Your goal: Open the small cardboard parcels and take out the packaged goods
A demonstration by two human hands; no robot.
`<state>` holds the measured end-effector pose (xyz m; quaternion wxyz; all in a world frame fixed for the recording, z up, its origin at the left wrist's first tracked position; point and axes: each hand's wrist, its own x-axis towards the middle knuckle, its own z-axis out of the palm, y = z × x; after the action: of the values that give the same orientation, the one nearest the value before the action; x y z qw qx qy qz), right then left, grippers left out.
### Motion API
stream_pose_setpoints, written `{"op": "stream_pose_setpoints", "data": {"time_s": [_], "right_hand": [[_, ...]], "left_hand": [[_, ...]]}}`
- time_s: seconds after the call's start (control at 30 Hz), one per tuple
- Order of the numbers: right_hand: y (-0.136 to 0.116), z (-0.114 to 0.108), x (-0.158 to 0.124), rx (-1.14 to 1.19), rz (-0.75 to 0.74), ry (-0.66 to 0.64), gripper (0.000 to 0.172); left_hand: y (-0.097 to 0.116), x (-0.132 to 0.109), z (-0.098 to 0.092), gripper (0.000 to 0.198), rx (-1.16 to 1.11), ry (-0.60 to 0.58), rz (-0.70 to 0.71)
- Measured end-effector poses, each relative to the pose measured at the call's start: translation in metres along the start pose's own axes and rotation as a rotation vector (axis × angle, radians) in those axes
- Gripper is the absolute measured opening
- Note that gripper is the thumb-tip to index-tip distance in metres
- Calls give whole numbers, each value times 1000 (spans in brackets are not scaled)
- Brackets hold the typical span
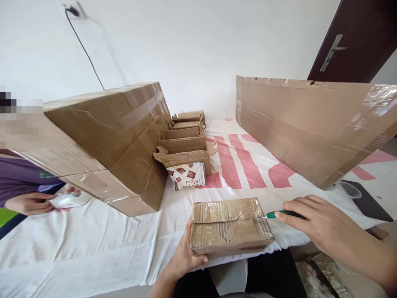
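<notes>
A small taped cardboard box (229, 238) rests at the near edge of the table, its lid seam running across the top. My left hand (186, 252) grips the box at its left end, thumb on the near side. In my right hand (313, 217) is a green-handled tool (287, 214), the fingers closed round its handle. Its thin metal end meets the box's right side at the seam; how far it goes in is hidden. Behind the box, a white packet with brown squares (186, 176) leans on a row of open cardboard boxes (186, 155).
A large carton (124, 132) stands to the left and an upright cardboard panel (297, 124) to the right. Beyond the carton, another person's hands (31, 203) hold a white packet (70, 200). A clear plastic cup (350, 189) lies by a dark flat object (370, 203).
</notes>
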<state>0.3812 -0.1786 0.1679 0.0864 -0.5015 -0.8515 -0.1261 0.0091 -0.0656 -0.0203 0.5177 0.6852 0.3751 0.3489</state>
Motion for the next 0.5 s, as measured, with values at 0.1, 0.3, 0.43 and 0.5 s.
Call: {"op": "stream_pose_setpoints", "data": {"time_s": [0.1,0.3,0.43,0.5], "right_hand": [[7,0,-10,-12,39,4,53],[37,25,-18,39,194,175,37],[52,72,-14,149,315,129,37],[54,99,-12,231,369,92,38]], "left_hand": [[0,0,0,121,0,-15,2],[4,2,2,126,-18,-21,17],[2,3,3,124,-13,-26,46],[-1,3,2,124,-3,-21,53]]}}
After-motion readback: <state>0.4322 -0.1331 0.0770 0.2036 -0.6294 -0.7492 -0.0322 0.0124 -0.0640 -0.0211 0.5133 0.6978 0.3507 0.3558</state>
